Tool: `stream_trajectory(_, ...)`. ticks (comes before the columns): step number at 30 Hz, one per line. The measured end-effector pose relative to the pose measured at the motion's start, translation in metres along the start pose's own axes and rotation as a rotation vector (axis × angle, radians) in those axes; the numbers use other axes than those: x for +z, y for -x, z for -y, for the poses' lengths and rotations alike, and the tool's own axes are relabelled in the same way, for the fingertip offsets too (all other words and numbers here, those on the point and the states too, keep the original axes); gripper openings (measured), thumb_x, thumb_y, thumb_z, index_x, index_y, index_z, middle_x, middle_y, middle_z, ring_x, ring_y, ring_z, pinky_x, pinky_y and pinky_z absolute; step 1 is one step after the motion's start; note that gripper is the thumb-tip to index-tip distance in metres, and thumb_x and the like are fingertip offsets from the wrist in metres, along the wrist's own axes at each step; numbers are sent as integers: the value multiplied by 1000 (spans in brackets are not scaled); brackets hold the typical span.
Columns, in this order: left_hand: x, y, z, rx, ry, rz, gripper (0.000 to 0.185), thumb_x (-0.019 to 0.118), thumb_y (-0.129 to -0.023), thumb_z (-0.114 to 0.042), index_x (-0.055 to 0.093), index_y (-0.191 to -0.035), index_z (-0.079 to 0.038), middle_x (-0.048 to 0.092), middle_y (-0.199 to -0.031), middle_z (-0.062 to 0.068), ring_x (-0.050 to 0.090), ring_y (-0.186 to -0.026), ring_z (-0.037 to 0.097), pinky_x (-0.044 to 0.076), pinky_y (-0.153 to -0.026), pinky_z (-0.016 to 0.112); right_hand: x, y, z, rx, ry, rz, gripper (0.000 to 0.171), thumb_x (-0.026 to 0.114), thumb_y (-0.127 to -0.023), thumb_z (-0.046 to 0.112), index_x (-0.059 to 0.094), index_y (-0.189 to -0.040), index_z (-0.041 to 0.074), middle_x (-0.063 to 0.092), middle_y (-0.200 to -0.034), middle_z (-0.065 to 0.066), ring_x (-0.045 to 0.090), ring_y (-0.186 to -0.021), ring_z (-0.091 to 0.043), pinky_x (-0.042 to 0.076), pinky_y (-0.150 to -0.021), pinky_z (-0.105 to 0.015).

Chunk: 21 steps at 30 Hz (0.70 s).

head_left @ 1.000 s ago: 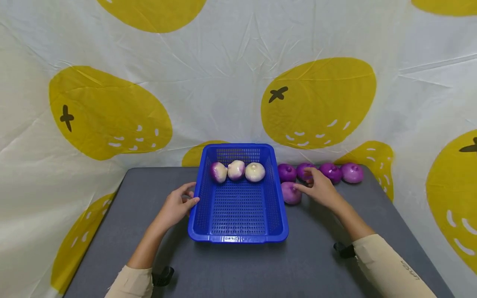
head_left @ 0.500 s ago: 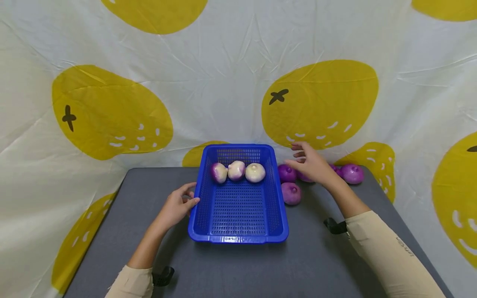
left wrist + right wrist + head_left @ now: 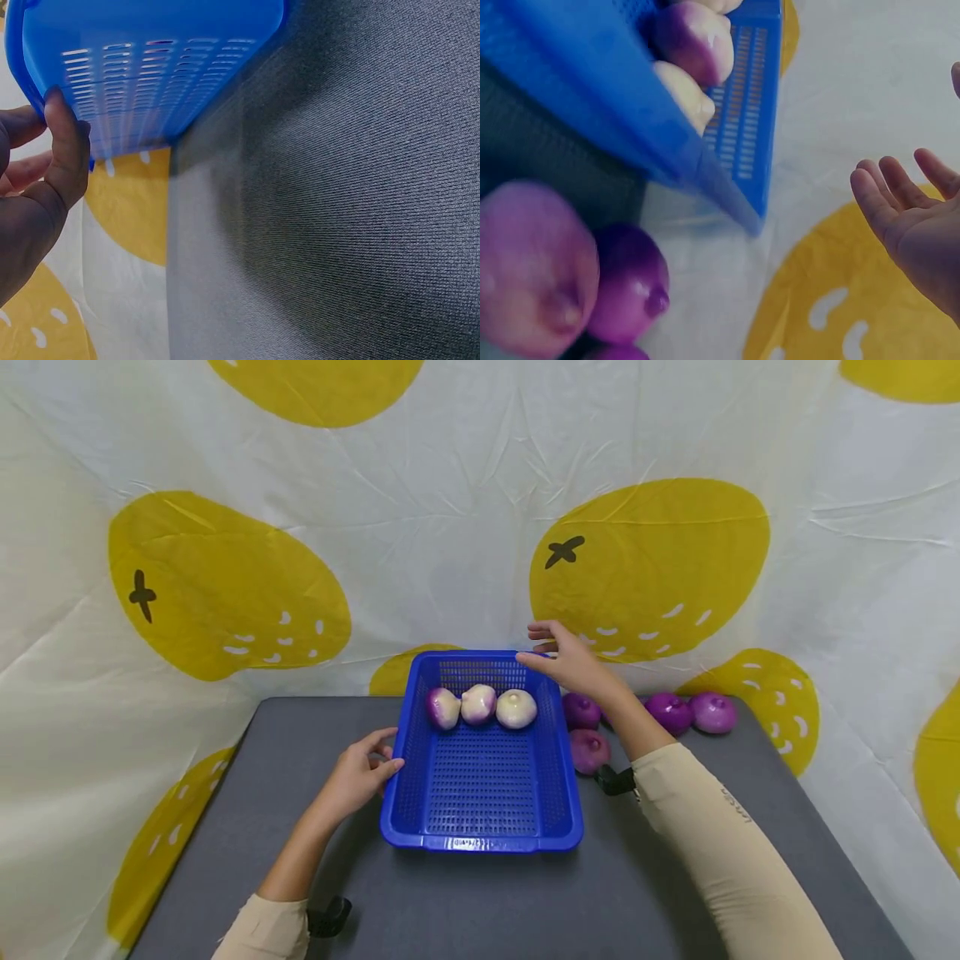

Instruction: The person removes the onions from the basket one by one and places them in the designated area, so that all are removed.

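Three pale bulbs (image 3: 478,704), flushed with purple, sit inside the blue basket (image 3: 483,785), in a row across its far end at eleven, twelve and one o'clock; the left two appear to touch. Their skins shine, so each should feel smooth and a little slippery, firm rather than soft; cupping one round its widest girth would be surer than pinching its stub. The basket stands mid-table and looks like light, slightly springy perforated plastic, unlikely to break; its thick rim is the natural place to hold it.

At nine o'clock the left hand (image 3: 363,777) grips that rim, thumb and fingers bent against it. At about half past one, the right hand (image 3: 573,662) hangs by the basket's far right corner, fingers loosely spread and grasping nothing, as the right wrist view confirms.

Outside, toward three o'clock, a purple bulb (image 3: 590,751) lies just beside the basket, with a darker bulb (image 3: 581,711) just behind it. Two more bulbs (image 3: 669,714) lie together farther out, between two and three; the right forearm hides what is between. Under everything is the grey table (image 3: 480,902), and at twelve o'clock hangs white cloth (image 3: 465,527) printed with yellow fruit.
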<state>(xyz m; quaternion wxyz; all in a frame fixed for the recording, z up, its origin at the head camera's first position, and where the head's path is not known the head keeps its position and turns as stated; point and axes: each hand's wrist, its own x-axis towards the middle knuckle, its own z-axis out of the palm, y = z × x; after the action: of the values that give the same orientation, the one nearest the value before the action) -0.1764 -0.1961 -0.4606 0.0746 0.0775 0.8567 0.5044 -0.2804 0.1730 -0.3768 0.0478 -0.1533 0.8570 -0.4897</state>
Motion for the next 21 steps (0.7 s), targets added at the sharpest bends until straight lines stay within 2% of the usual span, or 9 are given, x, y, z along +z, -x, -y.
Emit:
stream_trajectory(6, 1, -2, 0, -7, 14, -2, 53, 68, -99, -4, 49, -148, 3, 60, -102, 19, 65, -68, 18, 62, -60, 52, 18, -21, -11, 2, 13, 39, 72, 71, -99, 34, 38, -153, -1, 45, -155, -24, 48, -141, -43, 44, -116, -55)
stream_trajectory(11, 3, -2, -2, 6, 23, 6, 53, 68, -98, -3, 49, -148, 3, 60, -101, 19, 64, -66, 18, 61, -60, 56, 23, -27, -26, 7, 125, 133, 77, 74, -96, 36, 38, -154, -1, 46, -155, -25, 46, -143, -44, 39, -120, -55)
stream_trajectory(16, 2, -2, -2, 6, 21, -4, 53, 68, -98, -3, 49, -148, 3, 59, -100, 18, 64, -66, 18, 61, -60, 55, 27, -31, -37, -31, 213, 257, 80, 79, -92, 34, 41, -153, -1, 46, -156, -23, 43, -146, -40, 35, -123, -54)
stream_trajectory(21, 1, -1, -1, 3, 10, -7, 53, 68, -99, -5, 49, -148, 3, 59, -100, 18, 64, -67, 18, 62, -60, 53, 40, -38, -44, -81, 316, 319, 77, 84, -88, 28, 47, -148, -4, 53, -151, -22, 48, -144, -35, 37, -122, -48)
